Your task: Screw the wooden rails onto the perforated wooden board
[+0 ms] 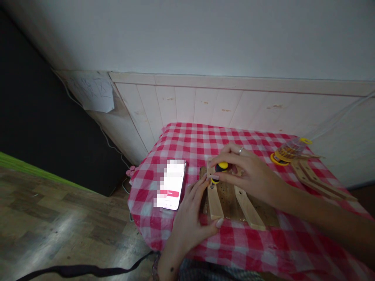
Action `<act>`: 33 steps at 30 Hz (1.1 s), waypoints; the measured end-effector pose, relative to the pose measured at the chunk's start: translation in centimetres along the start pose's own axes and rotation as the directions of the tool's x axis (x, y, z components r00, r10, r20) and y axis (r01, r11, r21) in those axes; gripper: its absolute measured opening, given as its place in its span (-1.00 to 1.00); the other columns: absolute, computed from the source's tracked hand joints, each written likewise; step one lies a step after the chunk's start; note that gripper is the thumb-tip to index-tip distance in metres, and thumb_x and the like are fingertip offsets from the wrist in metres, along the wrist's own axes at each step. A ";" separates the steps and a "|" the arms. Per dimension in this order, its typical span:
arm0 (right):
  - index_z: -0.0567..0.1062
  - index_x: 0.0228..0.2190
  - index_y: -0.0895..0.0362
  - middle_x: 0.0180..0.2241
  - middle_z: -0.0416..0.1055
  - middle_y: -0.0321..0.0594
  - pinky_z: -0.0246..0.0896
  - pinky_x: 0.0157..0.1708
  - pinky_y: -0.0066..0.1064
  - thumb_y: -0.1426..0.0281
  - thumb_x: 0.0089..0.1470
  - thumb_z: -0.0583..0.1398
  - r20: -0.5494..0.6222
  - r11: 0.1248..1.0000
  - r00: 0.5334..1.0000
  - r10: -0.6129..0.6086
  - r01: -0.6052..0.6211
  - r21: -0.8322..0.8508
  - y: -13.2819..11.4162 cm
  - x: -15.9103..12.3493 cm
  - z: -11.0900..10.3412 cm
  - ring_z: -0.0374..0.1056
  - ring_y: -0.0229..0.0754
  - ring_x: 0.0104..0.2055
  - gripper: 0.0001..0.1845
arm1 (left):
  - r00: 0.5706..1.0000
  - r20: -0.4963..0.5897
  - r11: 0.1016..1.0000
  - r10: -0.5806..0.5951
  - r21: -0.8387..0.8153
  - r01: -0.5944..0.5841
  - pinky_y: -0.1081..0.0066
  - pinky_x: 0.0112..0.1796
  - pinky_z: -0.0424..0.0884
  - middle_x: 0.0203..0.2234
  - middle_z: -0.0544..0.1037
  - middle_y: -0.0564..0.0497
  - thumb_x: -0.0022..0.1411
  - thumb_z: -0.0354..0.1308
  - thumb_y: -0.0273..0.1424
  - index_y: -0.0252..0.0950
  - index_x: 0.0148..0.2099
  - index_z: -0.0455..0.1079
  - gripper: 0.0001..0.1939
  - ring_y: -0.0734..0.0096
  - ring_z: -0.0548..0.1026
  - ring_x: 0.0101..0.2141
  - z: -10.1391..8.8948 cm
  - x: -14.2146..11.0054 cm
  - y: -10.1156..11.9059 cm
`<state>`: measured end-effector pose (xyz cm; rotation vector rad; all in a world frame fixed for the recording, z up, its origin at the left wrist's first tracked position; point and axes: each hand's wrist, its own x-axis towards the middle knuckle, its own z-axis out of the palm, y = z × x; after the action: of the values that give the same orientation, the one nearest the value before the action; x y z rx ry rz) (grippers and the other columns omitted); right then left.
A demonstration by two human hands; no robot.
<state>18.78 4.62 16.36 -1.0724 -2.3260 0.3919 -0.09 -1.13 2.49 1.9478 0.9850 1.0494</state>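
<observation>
My right hand [249,168] is closed round a stubby yellow-and-black screwdriver [223,166], which stands over a hole in an angled wooden piece [216,203]. My left hand [190,212] grips that same piece, its fingertips near the screwdriver's lower end and its thumb at the piece's near end. The screwdriver's tip is hidden. Beneath lies a brown board [230,201] dotted with small holes. A second angled wooden piece [249,208] rests on the board to the right, partly covered by my right hand.
A phone [173,183] with a lit screen lies left of the board on the checked tablecloth [202,136]. At the right, a clear container with yellow ends [288,151] lies on its side near more angled wooden pieces [318,181]. The panelled wall [205,105] borders the table's far side.
</observation>
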 end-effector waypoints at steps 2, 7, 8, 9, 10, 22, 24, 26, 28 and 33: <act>0.63 -0.22 0.10 -0.31 0.42 -0.14 0.33 -0.36 -0.36 0.25 0.30 0.19 0.005 0.999 1.000 -0.010 0.010 -0.046 0.0 0.0 -0.1 0.42 -0.16 -0.29 -0.76 | 1.000 -0.001 1.000 -0.012 -0.003 0.012 -0.11 0.28 0.16 0.40 0.15 -0.14 0.29 0.16 0.09 -0.11 0.44 0.01 -0.17 -0.06 0.10 0.37 0.0 0.0 0.1; 0.60 -0.12 0.06 -0.29 0.55 -0.14 0.33 -0.31 -0.32 0.26 0.34 0.10 0.067 0.992 0.997 -0.030 0.038 -0.124 -0.3 0.0 -0.8 0.45 -0.11 -0.25 -0.70 | 1.000 -0.006 1.000 -0.005 -0.012 0.005 -0.10 0.29 0.14 0.39 0.16 -0.15 0.30 0.14 0.09 -0.16 0.44 0.03 -0.17 -0.06 0.12 0.36 0.0 0.0 0.1; 0.59 -0.09 0.07 -0.27 0.57 -0.13 0.33 -0.30 -0.31 0.28 0.34 0.09 0.072 0.990 0.997 -0.042 0.051 -0.133 -0.3 -0.1 -0.9 0.46 -0.09 -0.23 -0.70 | 1.000 -0.006 1.000 -0.004 -0.014 0.004 -0.10 0.29 0.13 0.39 0.16 -0.15 0.30 0.14 0.09 -0.16 0.44 0.03 -0.17 -0.06 0.12 0.36 0.0 0.0 0.1; 0.57 -0.07 0.08 -0.24 0.58 -0.11 0.33 -0.29 -0.29 0.30 0.32 0.08 0.075 0.988 0.996 -0.052 0.063 -0.144 -0.3 -0.2 -1.0 0.46 -0.08 -0.21 -0.70 | 1.000 -0.007 1.000 -0.004 -0.016 0.004 -0.09 0.30 0.12 0.39 0.17 -0.15 0.30 0.14 0.09 -0.16 0.44 0.03 -0.17 -0.06 0.12 0.36 0.0 0.0 0.1; 0.55 -0.06 0.10 -0.22 0.57 -0.09 0.34 -0.27 -0.28 0.33 0.30 0.08 0.080 0.985 0.995 -0.059 0.071 -0.155 -0.3 -0.2 -1.1 0.47 -0.06 -0.19 -0.70 | 1.000 -0.007 1.000 -0.007 -0.018 0.006 -0.09 0.30 0.11 0.39 0.17 -0.15 0.30 0.14 0.10 -0.17 0.44 0.04 -0.17 -0.06 0.12 0.36 0.0 0.0 0.0; 0.56 -0.12 0.11 -0.28 0.54 -0.10 0.30 -0.39 -0.34 0.29 0.30 0.14 0.089 0.957 0.995 -0.043 0.066 -0.284 -0.8 -0.6 -0.6 0.47 -0.05 -0.23 -0.75 | 1.000 -0.012 1.000 -0.001 -0.005 0.001 -0.10 0.29 0.13 0.40 0.15 -0.13 0.31 0.12 0.12 -0.10 0.46 -0.02 -0.17 -0.04 0.10 0.37 0.1 -0.1 0.1; 0.56 -0.16 0.11 -0.27 0.58 -0.11 0.31 -0.36 -0.33 0.25 0.34 0.11 0.074 0.963 0.997 -0.026 0.045 -0.265 -0.8 -0.4 -0.5 0.49 -0.05 -0.22 -0.73 | 1.000 -0.009 1.000 -0.003 -0.005 0.003 -0.11 0.29 0.14 0.40 0.15 -0.12 0.31 0.12 0.11 -0.08 0.46 -0.02 -0.18 -0.04 0.10 0.37 0.0 -0.1 0.1; 0.56 -0.20 0.12 -0.25 0.60 -0.12 0.32 -0.31 -0.32 0.27 0.36 0.07 0.070 0.971 0.996 -0.046 0.061 -0.229 -0.7 -0.2 -0.4 0.49 -0.07 -0.20 -0.71 | 1.000 -0.009 1.000 -0.004 -0.012 0.004 -0.10 0.29 0.14 0.40 0.15 -0.12 0.32 0.12 0.11 -0.08 0.46 -0.01 -0.18 -0.03 0.11 0.37 0.0 0.0 0.2; 0.55 -0.21 0.12 -0.26 0.61 -0.12 0.31 -0.31 -0.31 0.29 0.37 0.04 0.064 0.970 0.994 -0.085 0.097 -0.223 -0.4 -0.1 -0.4 0.49 -0.08 -0.22 -0.69 | 1.000 -0.009 1.000 -0.003 -0.017 0.003 -0.11 0.29 0.14 0.39 0.16 -0.13 0.31 0.12 0.11 -0.11 0.45 0.00 -0.18 -0.03 0.13 0.36 0.0 0.0 0.3; 0.52 -0.10 0.14 -0.26 0.58 -0.08 0.29 -0.32 -0.29 0.37 0.31 0.03 0.044 0.961 0.993 -0.112 0.120 -0.249 0.1 -0.5 -0.6 0.46 -0.07 -0.24 -0.70 | 1.000 -0.004 1.000 -0.006 -0.015 0.006 -0.15 0.29 0.12 0.38 0.17 -0.17 0.30 0.14 0.09 -0.16 0.44 0.03 -0.17 -0.08 0.13 0.36 -0.1 0.1 0.4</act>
<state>19.48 4.30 16.66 -1.0433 -2.4998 0.0688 -0.03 -1.19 2.90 1.9308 0.9816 1.0544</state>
